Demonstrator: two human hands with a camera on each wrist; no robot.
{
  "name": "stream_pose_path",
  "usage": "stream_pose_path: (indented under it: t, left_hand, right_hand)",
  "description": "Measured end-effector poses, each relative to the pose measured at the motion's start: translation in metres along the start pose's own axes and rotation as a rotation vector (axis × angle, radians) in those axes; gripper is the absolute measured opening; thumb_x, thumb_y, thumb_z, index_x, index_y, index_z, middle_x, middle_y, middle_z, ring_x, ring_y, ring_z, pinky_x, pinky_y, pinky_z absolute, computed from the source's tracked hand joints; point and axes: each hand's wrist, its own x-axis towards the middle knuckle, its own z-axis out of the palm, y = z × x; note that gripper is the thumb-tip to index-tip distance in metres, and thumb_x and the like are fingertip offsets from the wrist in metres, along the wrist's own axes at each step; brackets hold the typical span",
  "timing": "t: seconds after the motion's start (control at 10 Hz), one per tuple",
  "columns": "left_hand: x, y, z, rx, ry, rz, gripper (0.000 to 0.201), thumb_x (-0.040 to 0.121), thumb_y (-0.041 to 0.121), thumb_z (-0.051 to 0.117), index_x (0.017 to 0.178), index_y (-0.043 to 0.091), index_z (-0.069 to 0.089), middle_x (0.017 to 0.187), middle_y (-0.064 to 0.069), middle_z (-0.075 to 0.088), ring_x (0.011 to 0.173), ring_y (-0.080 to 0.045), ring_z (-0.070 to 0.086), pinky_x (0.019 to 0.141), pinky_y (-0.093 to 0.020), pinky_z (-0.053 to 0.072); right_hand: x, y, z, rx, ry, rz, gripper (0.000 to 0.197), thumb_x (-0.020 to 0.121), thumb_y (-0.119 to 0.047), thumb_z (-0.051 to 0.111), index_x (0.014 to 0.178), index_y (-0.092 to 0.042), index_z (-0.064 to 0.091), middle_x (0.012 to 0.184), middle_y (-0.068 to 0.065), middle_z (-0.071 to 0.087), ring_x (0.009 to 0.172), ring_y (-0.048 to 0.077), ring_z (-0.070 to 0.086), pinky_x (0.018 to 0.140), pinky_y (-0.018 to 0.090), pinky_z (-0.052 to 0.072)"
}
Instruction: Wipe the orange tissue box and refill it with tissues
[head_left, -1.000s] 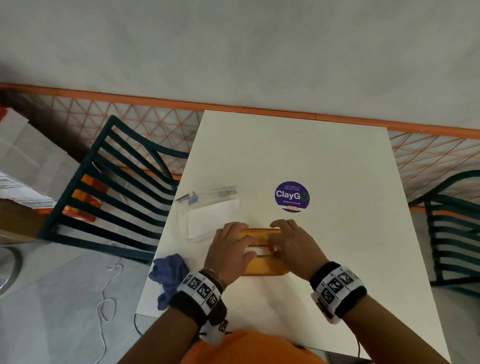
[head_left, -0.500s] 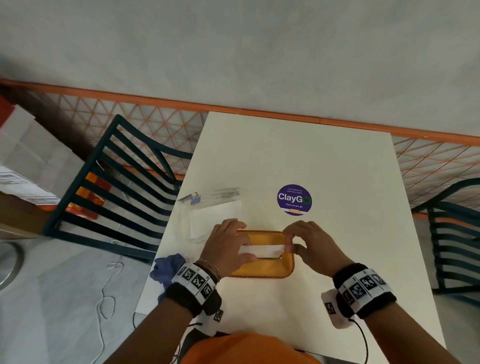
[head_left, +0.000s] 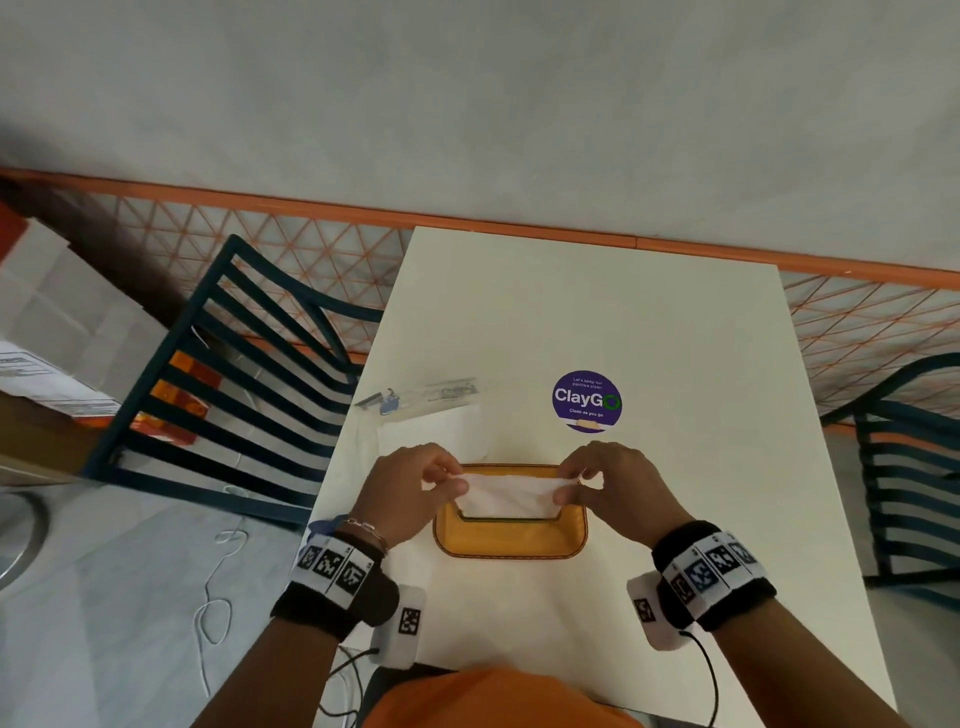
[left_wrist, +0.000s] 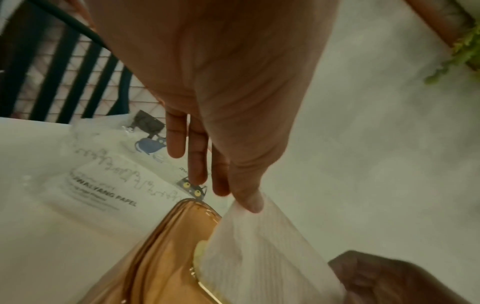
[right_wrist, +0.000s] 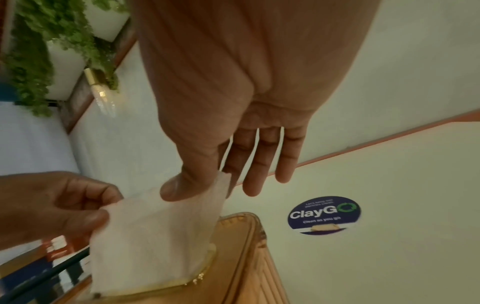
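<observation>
The orange tissue box (head_left: 511, 540) (left_wrist: 161, 261) (right_wrist: 241, 267) lies flat near the table's front edge. A white tissue (head_left: 511, 496) (left_wrist: 259, 253) (right_wrist: 155, 236) stands up out of its slot. My left hand (head_left: 415, 488) pinches the tissue's left top corner between thumb and forefinger, other fingers straight. My right hand (head_left: 605, 486) pinches the right top corner the same way. In the left wrist view my left thumb (left_wrist: 249, 201) presses the tissue's corner; in the right wrist view my right thumb (right_wrist: 182, 189) does so.
A clear tissue pack (head_left: 431, 415) (left_wrist: 109, 185) lies just behind the box at the left. A blue cloth (head_left: 324, 525) peeks out at the table's left edge. A purple ClayGo sticker (head_left: 586, 400) (right_wrist: 324, 215) marks the table. Dark chairs (head_left: 234, 395) stand on both sides.
Both hands have risen and moved apart, drawing the tissue up out of the slot and spreading it wide. One second ago they were close together on the box top.
</observation>
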Motion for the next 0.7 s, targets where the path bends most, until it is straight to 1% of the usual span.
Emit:
stream_pose_path:
  t: [0.1, 0.2, 0.3, 0.4, 0.5, 0.6, 0.7]
  left_hand:
    - [-0.013, -0.012, 0.007, -0.124, 0.03, -0.158, 0.044, 0.081, 0.053, 0.078, 0.118, 0.037, 0.059, 0.108, 0.018, 0.064, 0.093, -0.004, 0.064, 0.079, -0.025, 0.053]
    - [-0.029, -0.024, 0.026, -0.235, -0.018, -0.288, 0.047, 0.083, 0.049, 0.077, 0.124, 0.034, 0.059, 0.115, 0.014, 0.067, 0.094, -0.005, 0.067, 0.079, -0.026, 0.055]
    - [-0.039, -0.027, 0.044, -0.303, -0.012, -0.305, 0.039, 0.089, 0.049, 0.071, 0.122, 0.03, 0.063, 0.113, 0.013, 0.071, 0.092, -0.009, 0.07, 0.083, -0.034, 0.061]
    - [-0.037, -0.023, 0.05, -0.311, 0.012, -0.297, 0.034, 0.094, 0.047, 0.066, 0.124, 0.03, 0.064, 0.114, 0.014, 0.07, 0.089, -0.011, 0.071, 0.082, -0.036, 0.062]
    - [-0.031, -0.02, 0.05, -0.308, -0.008, -0.291, 0.033, 0.095, 0.043, 0.065, 0.125, 0.03, 0.066, 0.117, 0.012, 0.071, 0.092, -0.013, 0.07, 0.087, -0.043, 0.061]
    - [-0.032, -0.017, 0.048, -0.27, -0.016, -0.292, 0.037, 0.094, 0.044, 0.066, 0.128, 0.028, 0.064, 0.12, 0.01, 0.07, 0.096, -0.013, 0.068, 0.09, -0.039, 0.059]
    - [-0.042, -0.022, 0.045, -0.289, -0.019, -0.388, 0.042, 0.091, 0.047, 0.069, 0.128, 0.033, 0.056, 0.122, 0.009, 0.066, 0.106, -0.012, 0.062, 0.091, -0.03, 0.052]
  right_hand:
    - [-0.006, 0.017, 0.002, 0.169, -0.014, 0.197, 0.049, 0.076, -0.034, 0.087, 0.12, -0.034, 0.064, 0.111, -0.015, 0.066, 0.087, 0.002, 0.065, 0.075, 0.021, 0.051]
    - [-0.016, 0.03, 0.016, 0.165, -0.156, 0.297, 0.049, 0.085, -0.034, 0.079, 0.129, -0.028, 0.06, 0.119, -0.011, 0.066, 0.088, 0.0, 0.065, 0.073, 0.016, 0.047]
    - [-0.024, 0.039, 0.029, 0.204, -0.192, 0.292, 0.037, 0.088, -0.035, 0.075, 0.123, -0.027, 0.066, 0.117, -0.009, 0.07, 0.083, 0.003, 0.068, 0.079, 0.021, 0.053]
    - [-0.029, 0.041, 0.033, 0.214, -0.158, 0.32, 0.03, 0.086, -0.033, 0.077, 0.114, -0.027, 0.067, 0.11, -0.008, 0.07, 0.081, 0.007, 0.071, 0.076, 0.022, 0.055]
    - [-0.036, 0.04, 0.031, 0.246, -0.161, 0.34, 0.025, 0.086, -0.033, 0.077, 0.108, -0.028, 0.066, 0.106, -0.008, 0.07, 0.076, 0.006, 0.071, 0.067, 0.015, 0.051]
    - [-0.04, 0.042, 0.029, 0.238, -0.143, 0.345, 0.037, 0.084, -0.041, 0.078, 0.117, -0.028, 0.066, 0.106, -0.01, 0.07, 0.084, 0.005, 0.068, 0.078, 0.021, 0.053]
    - [-0.05, 0.039, 0.017, 0.217, -0.049, 0.375, 0.047, 0.085, -0.05, 0.075, 0.124, -0.027, 0.063, 0.108, -0.015, 0.068, 0.088, 0.001, 0.065, 0.079, 0.016, 0.048]
